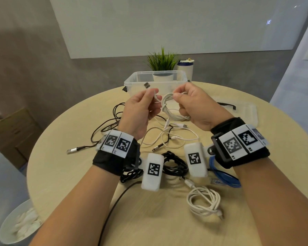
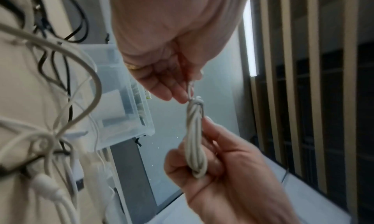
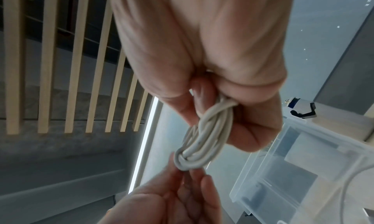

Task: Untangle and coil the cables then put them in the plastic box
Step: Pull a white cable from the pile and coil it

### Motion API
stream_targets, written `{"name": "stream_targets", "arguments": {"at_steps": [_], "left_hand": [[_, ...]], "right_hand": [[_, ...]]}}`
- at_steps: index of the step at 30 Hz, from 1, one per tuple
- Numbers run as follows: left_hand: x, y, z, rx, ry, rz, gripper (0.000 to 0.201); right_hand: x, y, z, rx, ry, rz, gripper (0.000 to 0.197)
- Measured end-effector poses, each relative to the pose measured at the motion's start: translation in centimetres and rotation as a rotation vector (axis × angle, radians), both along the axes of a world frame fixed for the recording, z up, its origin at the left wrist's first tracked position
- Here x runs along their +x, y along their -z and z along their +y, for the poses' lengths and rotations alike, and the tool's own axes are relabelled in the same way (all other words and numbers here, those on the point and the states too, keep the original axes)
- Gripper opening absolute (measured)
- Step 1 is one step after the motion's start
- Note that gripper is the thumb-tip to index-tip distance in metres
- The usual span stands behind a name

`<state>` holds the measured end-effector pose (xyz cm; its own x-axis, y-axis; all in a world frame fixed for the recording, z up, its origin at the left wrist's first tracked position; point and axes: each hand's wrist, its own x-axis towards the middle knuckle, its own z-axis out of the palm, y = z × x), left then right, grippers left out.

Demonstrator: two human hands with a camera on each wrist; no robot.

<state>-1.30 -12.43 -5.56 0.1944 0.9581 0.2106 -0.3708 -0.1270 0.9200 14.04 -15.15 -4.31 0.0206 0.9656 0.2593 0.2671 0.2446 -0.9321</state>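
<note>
Right hand (image 1: 196, 107) is gripping a white coil (image 1: 171, 109) in mid-air over the table (image 1: 256, 166), fingers curled round the bundle; left hand (image 1: 140, 110) is pinching the coil's free tail just below its USB plug (image 1: 146, 85), apparently wrapping it round the loops to lock them. The coil is hanging just near of the box (image 1: 155, 80), which is sitting open at the far edge and looking empty. The cable is looking light, soft and springy, so the loops are likely to spread if the grip is loosening; best hold is across the whole bundle at the wrap, not by the plug. On the table below, loose black and white cables (image 1: 132, 128) are lying tangled; nearer are a black coil (image 1: 174, 164), a blue cable (image 1: 226, 176) and another white coil (image 1: 203, 201). The lid (image 1: 245, 110) is lying right; a plant (image 1: 163, 63) and a bottle (image 1: 185, 68) are standing behind the box. Nothing is blocking the short path to the box.
</note>
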Motion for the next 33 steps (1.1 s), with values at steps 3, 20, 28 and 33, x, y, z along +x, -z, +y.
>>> {"name": "stream_targets", "arguments": {"at_steps": [3,20,28,33], "left_hand": [[0.2,0.0,-0.3,0.102,0.042,0.057,0.021],[-0.8,-0.2,-0.1,0.172,-0.001,0.472,0.009],[-0.5,-0.4,-0.4,0.188,-0.07,0.37,0.021],[-0.7,-0.6,-0.5,0.217,-0.014,0.458,0.006]], "right_hand": [[0.0,0.2,0.3,-0.011,0.057,-0.056,0.014],[-1.0,-0.4,-0.8,-0.035,-0.039,0.047,0.025],[-0.8,-0.9,-1.3,-0.066,-0.074,0.152,0.025],[-0.8,-1.0,-1.4,-0.083,-0.098,0.18,0.025]]}}
